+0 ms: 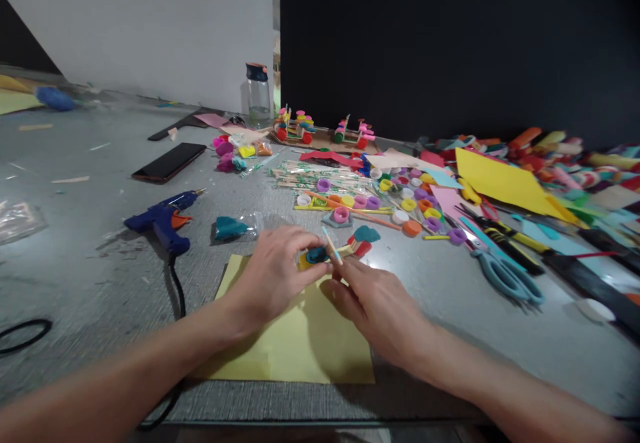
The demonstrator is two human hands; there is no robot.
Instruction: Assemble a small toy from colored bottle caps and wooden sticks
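My left hand (275,269) curls round the near end of a small craft model (353,248), above a yellow paper sheet (295,343). The model has a yellow part, a dark blue lump between my fingers, a pale stick standing up at a slant, and red and teal lumps at its far right end. My right hand (380,296) has its fingers closed at the base of that pale stick, touching the model. My fingers hide part of the model. A small bag of teal modelling clay (231,228) lies just beyond my left hand.
A blue hot glue gun (163,223) lies left, its cord running to the table's front edge. A phone (169,161) and bottle (259,96) are farther back. Bottle caps (407,204), wrapped sticks (320,179) and two toy cars (295,128) stand beyond; scissors (505,276) lie right.
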